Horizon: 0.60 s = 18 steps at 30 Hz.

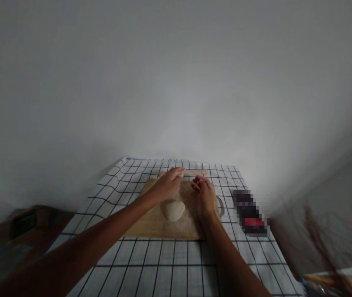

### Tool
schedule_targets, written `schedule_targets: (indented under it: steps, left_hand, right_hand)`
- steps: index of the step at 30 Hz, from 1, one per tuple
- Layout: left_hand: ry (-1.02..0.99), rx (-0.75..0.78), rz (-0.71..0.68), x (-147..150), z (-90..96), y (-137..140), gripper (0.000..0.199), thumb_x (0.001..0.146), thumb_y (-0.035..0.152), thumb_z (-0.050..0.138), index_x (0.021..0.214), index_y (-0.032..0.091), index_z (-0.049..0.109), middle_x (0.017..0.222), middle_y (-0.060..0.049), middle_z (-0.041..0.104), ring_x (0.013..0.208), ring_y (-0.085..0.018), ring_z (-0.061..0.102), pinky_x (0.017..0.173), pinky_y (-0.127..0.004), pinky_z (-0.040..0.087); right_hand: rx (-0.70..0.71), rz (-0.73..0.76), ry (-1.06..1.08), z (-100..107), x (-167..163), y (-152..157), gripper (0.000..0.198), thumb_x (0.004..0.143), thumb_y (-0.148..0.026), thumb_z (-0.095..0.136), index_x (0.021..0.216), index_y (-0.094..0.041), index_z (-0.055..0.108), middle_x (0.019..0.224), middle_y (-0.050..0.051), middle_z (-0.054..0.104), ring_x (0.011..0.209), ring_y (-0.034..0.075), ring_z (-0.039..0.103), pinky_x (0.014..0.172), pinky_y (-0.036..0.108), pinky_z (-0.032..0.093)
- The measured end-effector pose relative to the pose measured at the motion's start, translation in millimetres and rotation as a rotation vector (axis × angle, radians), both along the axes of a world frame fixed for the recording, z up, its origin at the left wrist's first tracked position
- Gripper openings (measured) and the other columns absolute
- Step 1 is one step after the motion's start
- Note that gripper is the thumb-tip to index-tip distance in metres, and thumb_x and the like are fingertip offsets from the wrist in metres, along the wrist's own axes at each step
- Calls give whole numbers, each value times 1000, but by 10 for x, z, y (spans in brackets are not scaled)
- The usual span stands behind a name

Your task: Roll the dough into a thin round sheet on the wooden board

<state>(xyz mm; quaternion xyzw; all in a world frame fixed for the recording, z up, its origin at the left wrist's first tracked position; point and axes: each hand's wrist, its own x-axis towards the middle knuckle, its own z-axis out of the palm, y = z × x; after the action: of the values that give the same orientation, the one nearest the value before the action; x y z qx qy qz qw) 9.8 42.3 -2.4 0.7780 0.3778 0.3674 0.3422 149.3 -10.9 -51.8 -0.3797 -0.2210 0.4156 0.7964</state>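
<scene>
A pale round lump of dough lies on a wooden board dusted with flour. My left hand is over the far part of the board, just beyond the dough, its fingers stretched out with nothing visible in them. To its right, above the board's right side, my right hand has loosely bent fingers that stand a little apart, and it shows no object. The two hands do not touch each other. Behind them, a light rolling pin lies crosswise past the board's far edge, partly hidden by my left hand.
A white cloth with dark checks covers the table. The board's handle sticks out at right. Farther right is a dark and red item, blurred by pixels. A wall rises behind the table, and twiggy bristles show at lower right.
</scene>
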Motion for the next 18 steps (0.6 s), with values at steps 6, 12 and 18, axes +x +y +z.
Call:
schedule_targets:
  steps: [6, 12, 18]
  left_hand:
    - [391, 354, 84, 270, -279, -314, 32, 97, 29, 47, 123, 20, 63, 142, -16, 58, 141, -37, 42, 114, -70, 21]
    - [519, 531, 80, 192, -295, -806, 55, 96, 24, 45, 150, 20, 42, 158, -9, 42, 151, -33, 24, 123, -62, 9]
    - [306, 369, 17, 275, -253, -708, 49, 94, 21, 46, 143, 23, 53, 151, -8, 51, 146, -30, 37, 122, -57, 21]
  right_hand:
    - [-2, 22, 123, 39, 25, -28, 16, 76, -30, 69, 89, -21, 66, 87, 0, 69, 81, 15, 66, 78, 30, 52]
    - [-65, 3, 47, 84, -30, -120, 16, 81, -32, 66, 93, -23, 68, 93, 2, 72, 88, 18, 67, 85, 33, 52]
    - [-88, -25, 27, 70, -41, -110, 20, 80, -34, 67, 98, -24, 68, 105, 1, 71, 99, 18, 67, 93, 33, 50]
